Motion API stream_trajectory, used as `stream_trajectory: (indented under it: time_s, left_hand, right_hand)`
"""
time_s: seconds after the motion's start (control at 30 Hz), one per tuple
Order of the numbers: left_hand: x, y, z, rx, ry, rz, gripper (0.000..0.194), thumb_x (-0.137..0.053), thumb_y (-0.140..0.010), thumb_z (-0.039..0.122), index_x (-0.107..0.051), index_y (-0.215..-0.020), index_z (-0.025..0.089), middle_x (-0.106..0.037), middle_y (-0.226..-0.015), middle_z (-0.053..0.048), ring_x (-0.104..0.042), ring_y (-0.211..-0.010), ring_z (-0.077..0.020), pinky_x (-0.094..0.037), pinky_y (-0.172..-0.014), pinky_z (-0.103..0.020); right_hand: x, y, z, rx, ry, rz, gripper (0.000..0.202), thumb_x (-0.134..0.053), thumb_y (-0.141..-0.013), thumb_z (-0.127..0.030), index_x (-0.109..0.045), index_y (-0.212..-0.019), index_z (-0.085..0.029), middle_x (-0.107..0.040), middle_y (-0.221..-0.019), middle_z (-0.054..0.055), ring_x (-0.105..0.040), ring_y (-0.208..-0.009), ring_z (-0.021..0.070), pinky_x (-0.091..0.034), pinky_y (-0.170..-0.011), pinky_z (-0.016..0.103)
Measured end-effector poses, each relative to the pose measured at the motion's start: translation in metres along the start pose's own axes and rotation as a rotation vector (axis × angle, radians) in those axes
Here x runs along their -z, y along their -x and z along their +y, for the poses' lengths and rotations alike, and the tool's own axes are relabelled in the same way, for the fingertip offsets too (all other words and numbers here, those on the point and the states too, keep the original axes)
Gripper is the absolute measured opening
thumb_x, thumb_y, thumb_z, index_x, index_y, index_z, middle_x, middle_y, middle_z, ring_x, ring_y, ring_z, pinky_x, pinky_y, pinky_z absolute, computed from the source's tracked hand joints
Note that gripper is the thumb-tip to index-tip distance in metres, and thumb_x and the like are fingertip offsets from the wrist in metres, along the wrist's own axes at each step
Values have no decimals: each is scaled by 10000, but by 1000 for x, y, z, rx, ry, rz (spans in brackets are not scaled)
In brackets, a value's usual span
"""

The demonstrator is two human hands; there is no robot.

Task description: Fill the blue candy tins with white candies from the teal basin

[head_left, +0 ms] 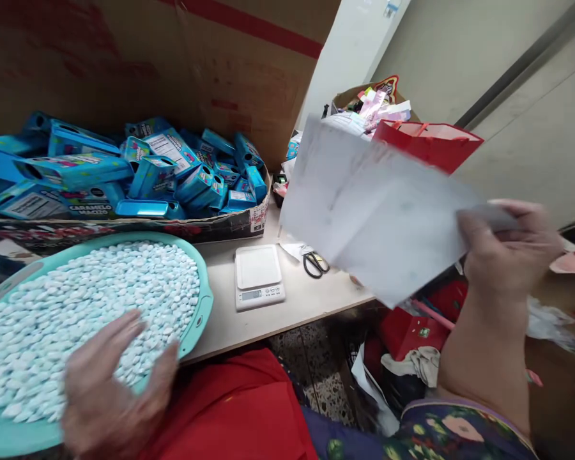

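Observation:
My right hand [508, 246] grips the end of a wide white paper sheet [393, 217], which is creased, smudged and blurred. The sheet hangs over the right end of the table. At the lower left my left hand [117, 383], fingers spread and slightly blurred, is over the near edge of a turquoise basin [204, 306] filled with pale blue and white candies [100, 294]. Nothing shows in that hand. Between the basin and the sheet a white digital scale [259, 275] stands on the table [225, 332], its platform bare.
Blue candy boxes [167, 153] fill a cardboard carton [220, 227] behind the basin. Black-handled scissors [316, 263] lie right of the scale. A red paper bag [431, 144] and a filled box [374, 105] stand behind the sheet. Red bags and cloth lie below at right.

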State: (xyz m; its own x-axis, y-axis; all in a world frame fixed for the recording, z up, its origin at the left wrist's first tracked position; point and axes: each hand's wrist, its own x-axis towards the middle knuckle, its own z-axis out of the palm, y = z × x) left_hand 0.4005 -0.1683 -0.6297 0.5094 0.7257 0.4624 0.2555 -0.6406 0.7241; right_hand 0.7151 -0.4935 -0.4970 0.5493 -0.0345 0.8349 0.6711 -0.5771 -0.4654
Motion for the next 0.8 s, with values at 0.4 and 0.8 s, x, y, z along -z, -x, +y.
stream_trajectory:
  time_s: [0.4,0.8]
  left_hand:
    - [-118,38,15,756,870,-913,519,-608,-800,472,-563,-1172,112,-697,-986,-92,-655,-793,-203,-524,-720,-306]
    - [-18,46,-24,49,92,-256,189,-522,-865,244,-680,-960,199,-719,-936,-12,-662,-870,-163,-505,-837,-218]
  right_hand:
    - [-30,144,86,-662,-188,-906,458,-765,-620,-514,-648,-928,-196,-696,-792,53,-632,-631,216,-521,-553,343]
    - [-277,111,8,335,-37,-1301,219,-614,-803,-54,-719,-933,-195,-702,-986,55,-648,-915,182,-470,-835,274]
